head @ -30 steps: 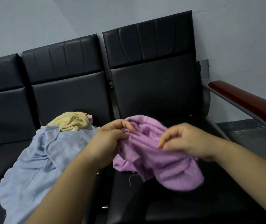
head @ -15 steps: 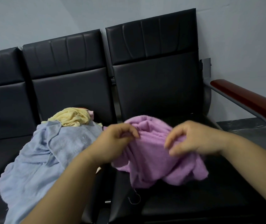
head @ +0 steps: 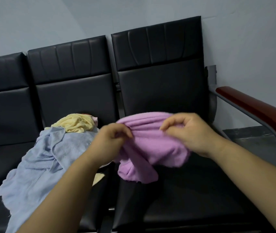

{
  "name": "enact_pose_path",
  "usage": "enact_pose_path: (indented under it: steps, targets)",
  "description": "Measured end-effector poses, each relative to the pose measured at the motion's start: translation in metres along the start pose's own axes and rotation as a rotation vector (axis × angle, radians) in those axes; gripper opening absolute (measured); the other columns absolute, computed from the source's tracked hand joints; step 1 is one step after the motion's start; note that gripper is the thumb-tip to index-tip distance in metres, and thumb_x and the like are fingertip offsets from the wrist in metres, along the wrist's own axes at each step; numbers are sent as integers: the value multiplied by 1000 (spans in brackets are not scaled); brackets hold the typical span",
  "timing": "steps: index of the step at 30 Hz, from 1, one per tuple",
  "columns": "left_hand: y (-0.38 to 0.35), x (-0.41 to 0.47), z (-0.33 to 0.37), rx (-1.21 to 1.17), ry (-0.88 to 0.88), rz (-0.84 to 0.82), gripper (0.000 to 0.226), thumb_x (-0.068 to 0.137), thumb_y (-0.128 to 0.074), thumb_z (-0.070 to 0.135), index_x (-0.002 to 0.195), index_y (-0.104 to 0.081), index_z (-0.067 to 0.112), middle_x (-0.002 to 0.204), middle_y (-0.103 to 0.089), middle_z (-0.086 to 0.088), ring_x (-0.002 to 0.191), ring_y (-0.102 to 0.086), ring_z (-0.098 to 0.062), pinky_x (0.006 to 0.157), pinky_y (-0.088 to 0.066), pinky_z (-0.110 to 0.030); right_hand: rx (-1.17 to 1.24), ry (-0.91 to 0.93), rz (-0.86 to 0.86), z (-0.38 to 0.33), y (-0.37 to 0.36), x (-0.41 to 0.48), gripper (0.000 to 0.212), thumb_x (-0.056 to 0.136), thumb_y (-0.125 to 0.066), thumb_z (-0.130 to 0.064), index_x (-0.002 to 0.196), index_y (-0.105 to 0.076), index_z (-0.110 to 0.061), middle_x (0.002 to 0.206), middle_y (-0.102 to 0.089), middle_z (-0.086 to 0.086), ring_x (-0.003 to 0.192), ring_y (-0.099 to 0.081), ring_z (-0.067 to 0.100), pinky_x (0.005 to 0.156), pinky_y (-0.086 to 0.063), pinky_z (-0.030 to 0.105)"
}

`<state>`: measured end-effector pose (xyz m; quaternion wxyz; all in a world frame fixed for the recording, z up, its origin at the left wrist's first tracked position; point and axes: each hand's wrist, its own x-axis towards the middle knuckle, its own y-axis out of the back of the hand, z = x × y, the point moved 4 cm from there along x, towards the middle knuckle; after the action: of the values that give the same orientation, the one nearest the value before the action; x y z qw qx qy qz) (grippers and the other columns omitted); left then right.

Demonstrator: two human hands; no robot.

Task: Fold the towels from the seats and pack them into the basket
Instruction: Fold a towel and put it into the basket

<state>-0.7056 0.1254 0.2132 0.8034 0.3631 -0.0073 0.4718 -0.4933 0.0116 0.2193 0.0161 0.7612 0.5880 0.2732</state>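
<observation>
A crumpled purple towel (head: pixel 152 145) hangs above the right-hand black seat (head: pixel 192 190), held up by both hands. My left hand (head: pixel 112 142) pinches its upper edge at the left, and my right hand (head: pixel 191 132) pinches the same edge further right. The towel's lower part sags in loose folds toward the seat. On the middle seat lies a spread light blue towel (head: pixel 38 165), with a bunched yellow towel (head: pixel 76 123) on its far end. A bit of pink cloth (head: pixel 94 119) peeks out behind the yellow one. No basket is in view.
Three joined black padded seats stand against a grey wall. A red-brown wooden armrest (head: pixel 258 113) on a grey metal frame bounds the right seat. Grey floor (head: pixel 251 137) shows beyond it.
Both hands have shifted along the purple towel's edge and moved apart, stretching its top edge wider. The towel has risen slightly off the seat. The camera view has tilted a little.
</observation>
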Motion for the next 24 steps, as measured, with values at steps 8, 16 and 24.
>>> enact_pose_path:
  steps: [8,16,24]
  targets:
    - [7,-38,47,-229,-39,-314,16,80,-78,-1,90,-74,12,94,-75,2,92,-69,-5,81,-52,-17,-548,-124,-226,1,10,-13,33,90,-65,-3,87,-83,-30,76,-72,-13,61,-62,-5,66,-47,17]
    - [79,7,117,32,-101,-101,27,88,-74,2,80,-78,27,87,-74,14,81,-65,2,76,-50,-15,14,95,148,-113,48,26,39,88,-62,10,69,-75,-21,74,-71,-3,71,-60,15,68,-51,29]
    - [122,16,185,-547,-96,-111,8,76,-79,13,81,-76,18,90,-72,-1,80,-66,-14,66,-57,-24,181,141,-56,-175,87,36,39,81,-67,23,67,-68,-14,70,-68,-4,67,-63,6,64,-54,18]
